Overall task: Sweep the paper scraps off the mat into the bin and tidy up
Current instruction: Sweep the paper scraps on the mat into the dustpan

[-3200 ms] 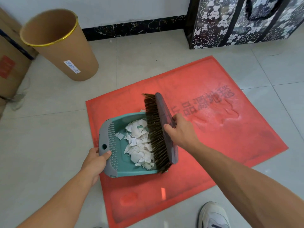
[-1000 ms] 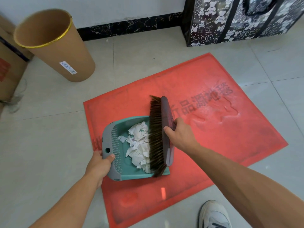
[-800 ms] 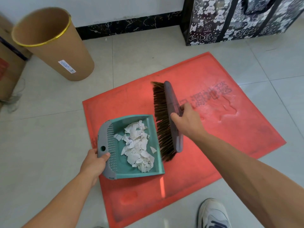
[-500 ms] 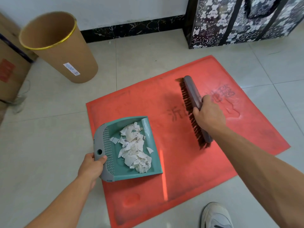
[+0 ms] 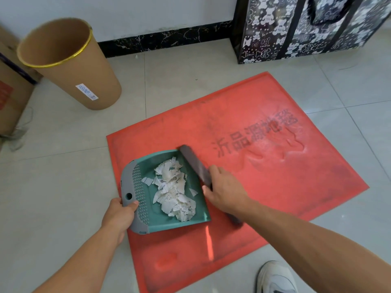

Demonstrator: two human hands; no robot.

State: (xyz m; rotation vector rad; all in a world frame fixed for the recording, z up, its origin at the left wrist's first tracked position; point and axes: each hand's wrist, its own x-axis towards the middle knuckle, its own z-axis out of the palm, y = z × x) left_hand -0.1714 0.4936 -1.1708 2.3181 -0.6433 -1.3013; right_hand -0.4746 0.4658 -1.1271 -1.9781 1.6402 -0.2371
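Two hands busy: left hand [image 5: 118, 214] grips dustpan [image 5: 198, 215] handle, right hand [image 5: 224, 192] grips brush [image 5: 194, 161] at its mouth. Paper scraps [image 5: 173, 193] heaped inside, near the mat [image 5: 275, 187]'s left edge.

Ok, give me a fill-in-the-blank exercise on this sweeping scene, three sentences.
The left hand grips the dustpan by its ____ handle.
The right hand holds the brush over the ____ mat.
The paper scraps lie in the dustpan; the brown bin has a ____ rim.
Missing words: grey, red, gold.
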